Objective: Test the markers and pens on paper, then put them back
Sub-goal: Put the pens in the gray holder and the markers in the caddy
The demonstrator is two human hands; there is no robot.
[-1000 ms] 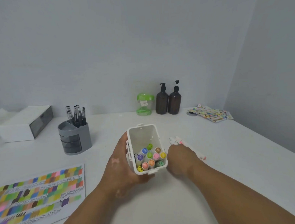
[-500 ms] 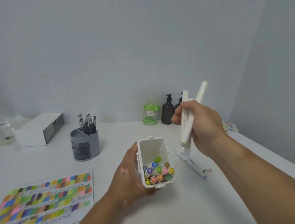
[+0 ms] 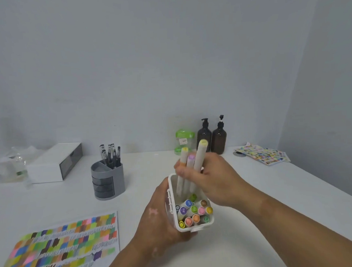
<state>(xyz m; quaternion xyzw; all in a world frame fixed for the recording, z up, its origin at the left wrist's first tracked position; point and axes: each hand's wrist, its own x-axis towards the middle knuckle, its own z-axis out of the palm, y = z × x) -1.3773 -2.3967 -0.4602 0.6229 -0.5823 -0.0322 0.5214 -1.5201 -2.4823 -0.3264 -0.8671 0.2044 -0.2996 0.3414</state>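
Observation:
My left hand grips a white marker box from its left side and holds it tilted toward me. Several markers with coloured end caps stand packed in the box's near half. My right hand grips three white markers in a bunch, their yellow, pink and pale green caps pointing up. Their lower ends reach down into the box's far, bare half. A sheet of paper covered with rows of colour swatches lies at the lower left.
A grey pen holder with black pens stands behind the paper. A white box lies at the back left. A green container, two brown pump bottles and a colourful sticker sheet sit along the back.
My right hand picked markers up off the table, raised them, and has now brought three of them down into the box. The left hand kept its grip on the box.

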